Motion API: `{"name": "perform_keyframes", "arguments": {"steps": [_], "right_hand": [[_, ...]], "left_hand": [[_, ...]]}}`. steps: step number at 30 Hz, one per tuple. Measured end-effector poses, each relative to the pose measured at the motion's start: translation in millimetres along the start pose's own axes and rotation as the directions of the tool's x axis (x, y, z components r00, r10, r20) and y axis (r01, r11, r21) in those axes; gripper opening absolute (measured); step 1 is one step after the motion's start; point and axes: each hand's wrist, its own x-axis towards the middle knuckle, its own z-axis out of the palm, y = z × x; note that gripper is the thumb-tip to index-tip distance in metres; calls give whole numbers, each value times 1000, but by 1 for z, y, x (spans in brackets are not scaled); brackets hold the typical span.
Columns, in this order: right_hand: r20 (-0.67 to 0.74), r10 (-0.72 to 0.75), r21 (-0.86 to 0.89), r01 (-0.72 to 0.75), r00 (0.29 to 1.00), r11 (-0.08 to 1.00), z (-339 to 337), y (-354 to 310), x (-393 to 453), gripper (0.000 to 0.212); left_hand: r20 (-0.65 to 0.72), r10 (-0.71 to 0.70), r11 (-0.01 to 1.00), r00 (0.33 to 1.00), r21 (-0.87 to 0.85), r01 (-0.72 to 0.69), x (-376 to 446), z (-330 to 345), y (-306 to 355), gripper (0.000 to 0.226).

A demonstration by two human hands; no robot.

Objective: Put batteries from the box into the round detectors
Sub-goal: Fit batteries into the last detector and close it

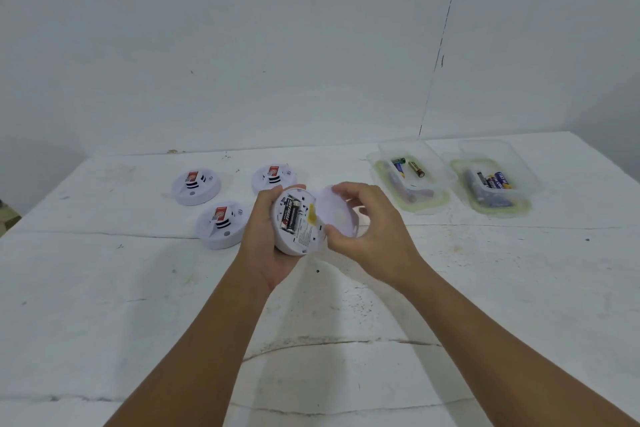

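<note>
My left hand (261, 239) holds a round white detector (304, 236) tilted up, its back facing me, with two black batteries (290, 212) seated in its compartment. Beside it my right hand (367, 225) grips the detector's round white back cover (337, 215), held just right of the detector and touching its edge. Three more white detectors lie face up on the table: one at the far left (196, 186), one nearer (221, 225), one behind my left hand (273, 178). Two clear plastic boxes hold loose batteries: the nearer box (412, 177) and the right box (491, 184).
The white table (311, 322) has cracks across its surface and meets a white wall at the back. Each box stands on its green-rimmed lid. A dark cable runs down the wall above the boxes.
</note>
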Motion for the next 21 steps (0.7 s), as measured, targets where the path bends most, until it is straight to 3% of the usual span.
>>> {"name": "perform_keyframes", "arguments": {"steps": [3,9,21], "right_hand": [[26,-133,-4,133,991,991,7,-9,2,54],[42,-203,36,202,978,979,14,-8,2,47],[106,-201,-9,203,974,979,16,0,7,40]], "left_hand": [[53,-57,998,997,-12,58,1,3,0,43],[83,-92,996,992,-3,92,4,6,-2,40],[105,-113,994,988,8,113,5,0,-1,42]]}}
